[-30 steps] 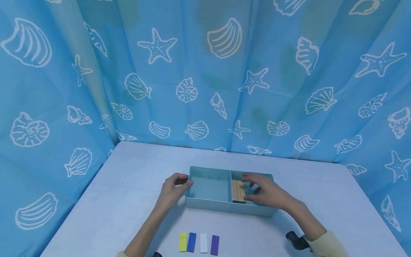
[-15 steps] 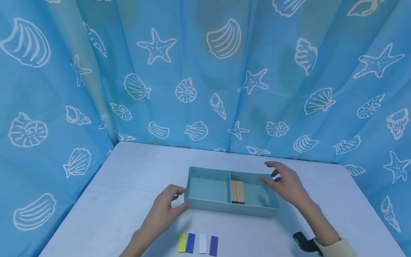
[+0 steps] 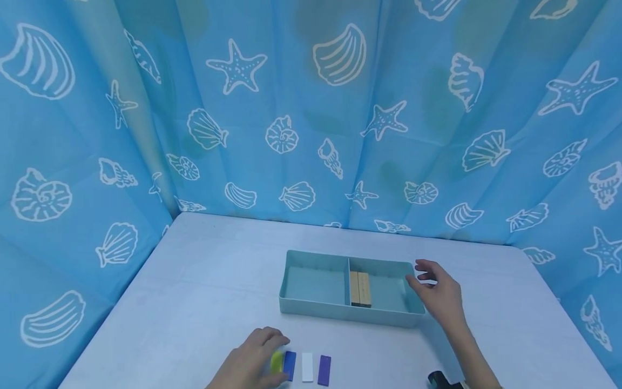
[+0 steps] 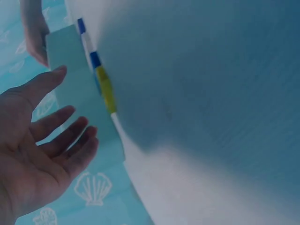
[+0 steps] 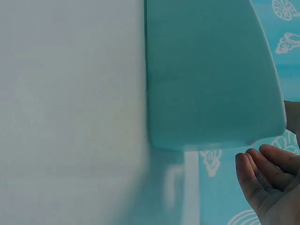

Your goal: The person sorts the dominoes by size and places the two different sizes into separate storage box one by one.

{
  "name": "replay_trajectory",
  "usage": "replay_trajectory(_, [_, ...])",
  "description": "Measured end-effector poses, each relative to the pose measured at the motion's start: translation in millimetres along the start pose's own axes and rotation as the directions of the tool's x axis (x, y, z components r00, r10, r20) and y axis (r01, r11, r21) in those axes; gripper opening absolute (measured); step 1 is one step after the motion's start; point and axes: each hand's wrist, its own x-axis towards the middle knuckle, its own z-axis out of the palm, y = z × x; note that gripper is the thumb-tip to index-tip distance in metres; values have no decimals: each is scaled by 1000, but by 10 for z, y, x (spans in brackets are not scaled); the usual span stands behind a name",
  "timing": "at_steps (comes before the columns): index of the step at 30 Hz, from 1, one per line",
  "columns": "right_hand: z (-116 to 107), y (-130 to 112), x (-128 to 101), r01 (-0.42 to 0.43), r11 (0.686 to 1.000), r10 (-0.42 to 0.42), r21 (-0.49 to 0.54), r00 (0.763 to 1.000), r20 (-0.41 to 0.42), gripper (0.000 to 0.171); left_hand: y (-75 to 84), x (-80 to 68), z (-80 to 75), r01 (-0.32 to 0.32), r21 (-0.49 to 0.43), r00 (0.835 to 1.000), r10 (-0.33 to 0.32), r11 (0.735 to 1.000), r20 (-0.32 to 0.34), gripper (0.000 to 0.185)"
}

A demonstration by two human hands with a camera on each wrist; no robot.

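Blue seashell-print curtain behind and to both sides, pale table in front. Teal two-compartment tray sitting mid-table; two wooden blocks standing side by side in right compartment, tight against divider. Left compartment holding nothing visible.

Row of four flat tiles at near edge: yellow tile, blue tile, white tile, purple tile, small gaps between.

Left hand down over left end of row, fingers bent over yellow tile, covering part of it; real grip or mere touch not discernible. Left wrist view showing same hand with fingers loosely spread, nothing in palm.

Right hand just beside tray's right end wall, fingers relaxed and slightly curved, holding nothing; contact with wall not discernible. Right wrist view: fingertips near tray corner, blurred.
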Motion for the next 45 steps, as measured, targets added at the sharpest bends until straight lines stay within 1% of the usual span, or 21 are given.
replay_trajectory(2, [61, 84, -18, -15, 1000, 15, 25, 1000, -5, 48, -11, -4, 49, -4, 31, 1000, 4, 999, 20, 52])
replay_trajectory(3, [64, 66, -39, -26, 999, 26, 36, 1000, -7, 45, -16, -3, 69, -3, 42, 999, 1, 999, 33, 51])
replay_trajectory(5, [63, 6, -83, -48, 998, 49, 43, 999, -17, 41, -22, 2, 98, 2, 66, 999, -5, 998, 50, 49])
replay_trajectory(10, [-34, -294, -180, -145, 980, 147, 134, 989, -1, 39, -29, 10, 129, 29, 103, 997, -36, 994, 63, 42])
replay_trajectory(13, [-48, -363, -207, -201, 967, 202, 160, 979, 8, 38, -35, 10, 139, 43, 103, 996, -50, 994, 71, 39])
replay_trajectory(16, [-27, -375, -226, -228, 961, 232, 158, 973, -5, 38, -42, 6, 146, 44, 96, 996, -51, 994, 75, 37])
replay_trajectory(21, [-21, -378, -236, -236, 956, 242, 174, 970, -11, 37, -62, 3, 148, 16, 88, 997, -23, 996, 75, 33])
replay_trajectory(25, [-37, -362, -230, -244, 949, 247, 198, 969, 11, 37, -76, 11, 149, -12, 83, 996, 5, 996, 84, 29])
replay_trajectory(30, [-48, -361, -233, -261, 942, 261, 212, 965, 31, 38, -83, 28, 155, 8, 81, 994, -16, 997, 110, 25])
replay_trajectory(33, [-44, -372, -243, -259, 945, 259, 197, 965, 28, 38, -82, 24, 142, 13, 73, 993, -21, 997, 119, 24])
replay_trajectory(37, [-31, -386, -250, -254, 949, 258, 188, 966, 6, 36, -66, -4, 82, -21, 68, 996, 15, 997, 91, 25])
replay_trajectory(42, [-18, -364, -253, -252, 945, 258, 206, 966, 0, 36, -15, -31, -24, -64, 86, 998, 64, 994, 6, 22])
replay_trajectory(45, [33, -247, -238, -231, 955, 237, 187, 971, -9, 35, 33, -34, -96, -92, 102, 994, 98, 991, -57, 22])
